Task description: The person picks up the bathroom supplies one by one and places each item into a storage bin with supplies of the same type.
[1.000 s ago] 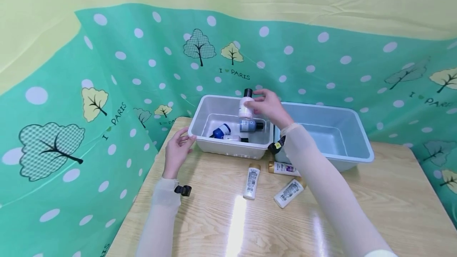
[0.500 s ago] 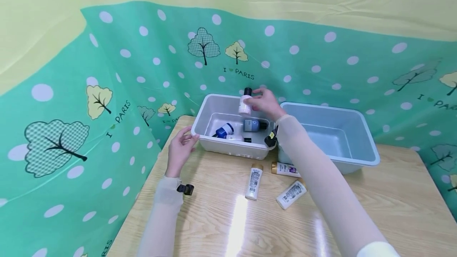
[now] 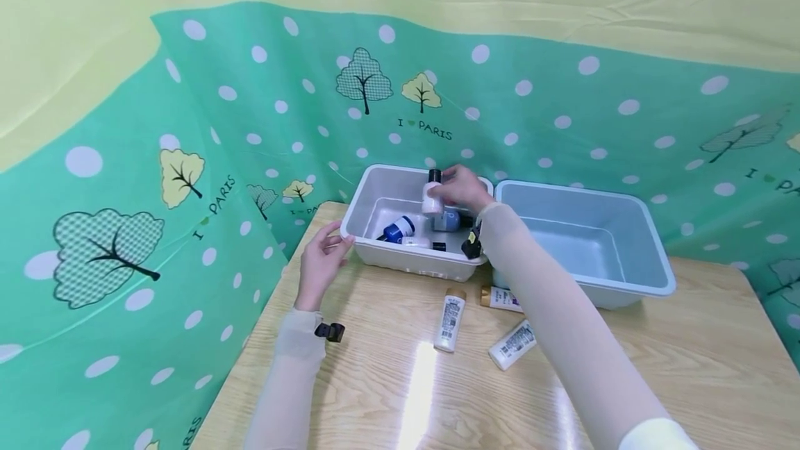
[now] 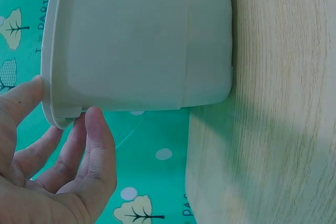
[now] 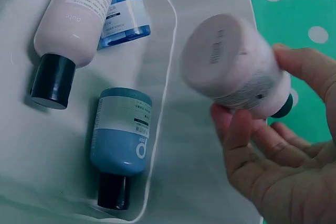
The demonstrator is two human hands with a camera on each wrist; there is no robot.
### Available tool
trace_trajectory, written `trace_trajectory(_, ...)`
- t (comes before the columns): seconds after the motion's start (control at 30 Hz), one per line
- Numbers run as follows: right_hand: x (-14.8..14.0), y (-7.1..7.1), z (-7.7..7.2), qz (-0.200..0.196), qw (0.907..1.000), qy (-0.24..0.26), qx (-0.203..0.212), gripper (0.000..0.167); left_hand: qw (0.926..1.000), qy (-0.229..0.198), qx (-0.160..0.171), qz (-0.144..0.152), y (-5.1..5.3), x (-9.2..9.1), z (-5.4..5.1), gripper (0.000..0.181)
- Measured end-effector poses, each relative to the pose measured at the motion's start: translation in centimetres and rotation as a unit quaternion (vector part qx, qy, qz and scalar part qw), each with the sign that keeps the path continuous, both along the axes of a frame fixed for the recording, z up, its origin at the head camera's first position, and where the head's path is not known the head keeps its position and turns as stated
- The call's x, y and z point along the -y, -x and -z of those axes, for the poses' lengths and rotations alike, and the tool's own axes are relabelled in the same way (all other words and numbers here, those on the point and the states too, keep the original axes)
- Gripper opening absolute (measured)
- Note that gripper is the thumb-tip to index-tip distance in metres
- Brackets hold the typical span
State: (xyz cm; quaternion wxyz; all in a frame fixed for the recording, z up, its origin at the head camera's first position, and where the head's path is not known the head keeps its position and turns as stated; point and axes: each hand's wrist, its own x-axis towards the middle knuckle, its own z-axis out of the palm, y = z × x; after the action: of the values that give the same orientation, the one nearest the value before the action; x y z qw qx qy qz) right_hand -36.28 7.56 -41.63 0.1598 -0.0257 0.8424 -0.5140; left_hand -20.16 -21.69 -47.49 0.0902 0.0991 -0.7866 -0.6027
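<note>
My right hand (image 3: pixel 464 189) grips a pale pink bottle (image 3: pixel 431 201) with a black cap, cap upward, above the floor of the light grey bin (image 3: pixel 412 260). From the right wrist, that bottle (image 5: pixel 231 64) shows its base, tilted toward the camera, between thumb and fingers. Inside the bin lie a dark blue bottle (image 3: pixel 398 229), a lighter blue bottle (image 5: pixel 121 132) and another pink bottle (image 5: pixel 76 17). At the bin's near left corner my left hand (image 3: pixel 323 261) pinches the rim (image 4: pixel 48 66), its curled fingers under the lip.
A blue-grey bin (image 3: pixel 656 292) stands right beside the grey one. On the wooden table (image 3: pixel 369 367) in front lie a white bottle (image 3: pixel 450 321) with a gold cap, a second white bottle (image 3: pixel 512 346) and a gold-capped tube (image 3: pixel 500 298). Patterned green cloth (image 3: pixel 287 123) hangs behind and at left.
My right hand has lowered the pink bottle farther into the grey bin. My left hand stays at the bin's corner. The head view has shifted slightly.
</note>
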Motion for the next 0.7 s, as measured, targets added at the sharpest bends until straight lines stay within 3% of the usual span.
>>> trace_trajectory(0.27, 0.3, 0.2, -0.4, 0.046, 0.9983, 0.036, 0.006, 0.059, 1.0, -0.004, -0.003, 0.001, 0.1, -0.1, 0.0, 0.052)
trace_trajectory(0.7, 0.1, -0.9, -1.4, 0.012, 0.9979, 0.054, 0.033, 0.039, 1.0, -0.001, -0.002, 0.0, 0.0, 0.0, 0.1, 0.051)
